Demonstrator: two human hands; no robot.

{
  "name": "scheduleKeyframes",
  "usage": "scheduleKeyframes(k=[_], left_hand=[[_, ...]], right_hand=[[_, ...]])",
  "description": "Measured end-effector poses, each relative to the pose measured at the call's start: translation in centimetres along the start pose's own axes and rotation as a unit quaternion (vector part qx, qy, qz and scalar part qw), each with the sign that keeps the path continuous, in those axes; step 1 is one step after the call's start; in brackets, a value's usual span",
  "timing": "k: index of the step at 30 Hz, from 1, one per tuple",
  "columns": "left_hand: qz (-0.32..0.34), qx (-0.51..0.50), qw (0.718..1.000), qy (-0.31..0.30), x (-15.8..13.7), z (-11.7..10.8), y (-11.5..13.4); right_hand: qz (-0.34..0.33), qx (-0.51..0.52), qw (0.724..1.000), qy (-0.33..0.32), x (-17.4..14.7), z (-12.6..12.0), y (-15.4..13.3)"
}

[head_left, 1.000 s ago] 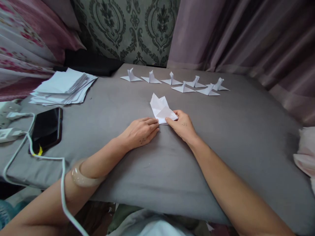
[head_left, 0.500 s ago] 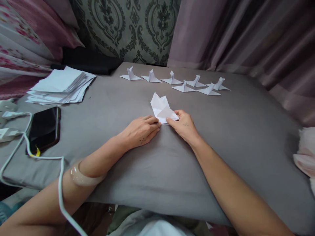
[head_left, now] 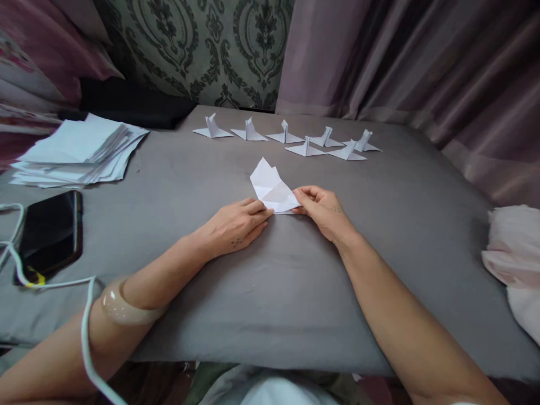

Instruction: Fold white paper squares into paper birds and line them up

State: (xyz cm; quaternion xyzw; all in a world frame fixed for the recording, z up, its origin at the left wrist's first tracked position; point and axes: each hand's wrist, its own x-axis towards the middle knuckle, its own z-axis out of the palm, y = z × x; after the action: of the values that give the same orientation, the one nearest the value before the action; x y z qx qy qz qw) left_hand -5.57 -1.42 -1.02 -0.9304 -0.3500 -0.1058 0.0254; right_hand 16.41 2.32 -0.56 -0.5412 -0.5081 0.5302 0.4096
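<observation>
A partly folded sheet of white paper (head_left: 272, 188) lies on the grey cloth in front of me, its pointed flaps standing up at the far side. My left hand (head_left: 240, 225) rests at its near left corner, fingers together and pressed on the paper's edge. On the other side, my right hand (head_left: 323, 209) pinches the right corner between thumb and fingers. Beyond the hands stand several folded white paper figures (head_left: 306, 147) with flat pointed wings and upright necks, set in two loose rows.
A stack of white paper sheets (head_left: 76, 152) lies at the left, before a folded black cloth (head_left: 135, 104). Nearer is a dark phone (head_left: 53, 233). A white cable (head_left: 88, 332) crosses my left forearm. Pale pink fabric (head_left: 512, 247) sits at the right edge.
My right thumb has slid from the paper's near edge to its right corner. The flaps have shifted slightly. The whole view has turned a little to the right.
</observation>
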Motion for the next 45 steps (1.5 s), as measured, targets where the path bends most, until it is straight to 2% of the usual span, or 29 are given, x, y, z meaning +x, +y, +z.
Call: scheduleKeyframes(k=[6, 11, 19, 24, 30, 38, 41, 45], left_hand=[[-0.001, -0.017, 1.000, 0.008, -0.1, -0.1, 0.0], [-0.016, -0.047, 0.998, 0.031, -0.1, 0.1, 0.1], [-0.149, -0.060, 0.985, 0.069, 1.0, 0.5, 0.9], [-0.201, -0.019, 0.977, 0.073, 2.2, 0.6, 1.8], [-0.212, 0.034, 0.974, 0.073, 2.7, 0.7, 2.6], [-0.202, 0.042, 0.975, 0.088, 2.6, 1.1, 2.4], [-0.198, 0.048, 0.975, 0.092, 2.6, 1.2, 2.4], [-0.193, 0.064, 0.975, 0.088, 2.6, 1.2, 2.5]], right_hand=[[-0.012, -0.074, 0.997, -0.010, -0.5, -1.7, -0.8], [-0.024, -0.163, 0.986, -0.022, -0.5, -2.0, -0.4], [-0.116, -0.157, 0.980, -0.029, -0.1, -1.4, 0.1], [-0.181, -0.218, 0.955, -0.087, -0.2, -1.1, -0.6], [-0.228, -0.296, 0.925, -0.070, -0.5, -1.2, -1.2], [-0.299, -0.266, 0.910, -0.108, -0.1, -2.1, 0.4], [-0.301, -0.238, 0.918, -0.099, 0.2, -2.0, 0.8], [-0.265, -0.185, 0.941, -0.095, 0.6, -1.8, 0.9]])
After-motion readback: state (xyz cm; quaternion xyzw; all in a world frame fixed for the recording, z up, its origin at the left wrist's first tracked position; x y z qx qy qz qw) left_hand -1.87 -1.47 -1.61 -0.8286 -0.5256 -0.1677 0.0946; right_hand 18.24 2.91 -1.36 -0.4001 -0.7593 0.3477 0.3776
